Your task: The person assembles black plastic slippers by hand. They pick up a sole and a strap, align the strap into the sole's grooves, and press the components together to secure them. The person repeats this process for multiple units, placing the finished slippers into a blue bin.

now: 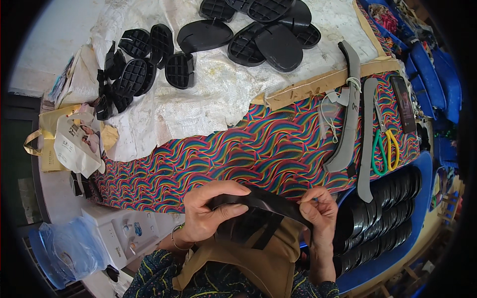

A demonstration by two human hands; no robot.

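A glossy black curved strip (268, 200) spans the space between my two hands, above my lap. My left hand (207, 206) pinches its left part, thumb below and fingers above. At the other end, my right hand (320, 211) grips it between thumb and bent fingers. Beneath it, more dark shiny material (243, 226) shows against a brown apron (238, 258); whether it belongs to the strip I cannot tell. Beside my right hand stands a blue tub (422, 198) packed with rows of black curved pieces (382, 213).
A rainbow-patterned cloth (198, 164) covers the table. Black grid-backed sole-shaped pieces (278, 47) lie on white sheeting (208, 99). To the right are grey curved strips (366, 144), scissors (385, 149) and a phone (403, 104). Bags (77, 144) stand left, near a water dispenser (119, 238).
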